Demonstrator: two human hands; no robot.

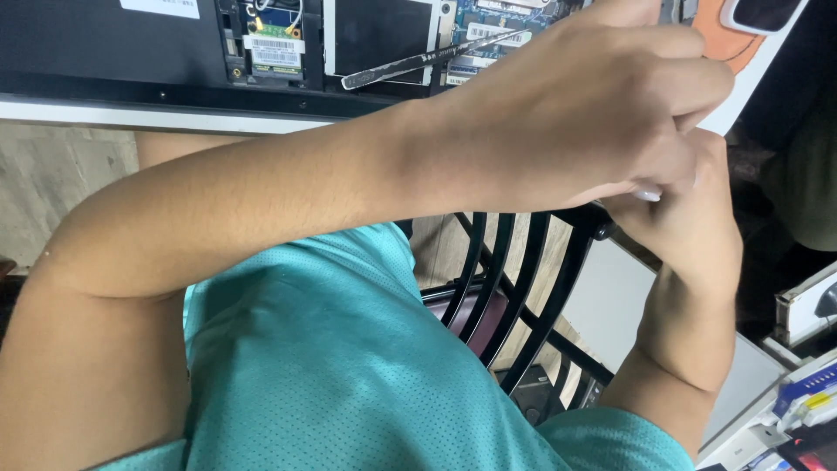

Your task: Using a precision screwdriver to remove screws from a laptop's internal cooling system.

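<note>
Below my head camera, the one view I have, my left hand (593, 105) crosses in front of my chest and meets my right hand (689, 209) at the right side of the picture, just off the edge of the desk (87, 113). Both hands are curled with the fingers pressed together, and a small pale bit (647, 194) shows between them where they touch; I judge they pinch some tiny part, but I cannot tell what it is, nor which hand's grip truly holds it. Behind my hands, on the desk, lies an opened laptop (105, 44), bottom up, with its covers off: a small green wireless card (275, 48) sits bare in its bay, and a blue circuit board (488, 22) shows further right. A thin metal pry tool (427, 59) rests slanted across the open bays, touched by neither hand. Judging by this, the opening-up is done and the inside work is under way, while the card and board remain seated in place. Beneath my arms a black metal chair back (514, 288) stands near my teal shirt (349, 366).
</note>
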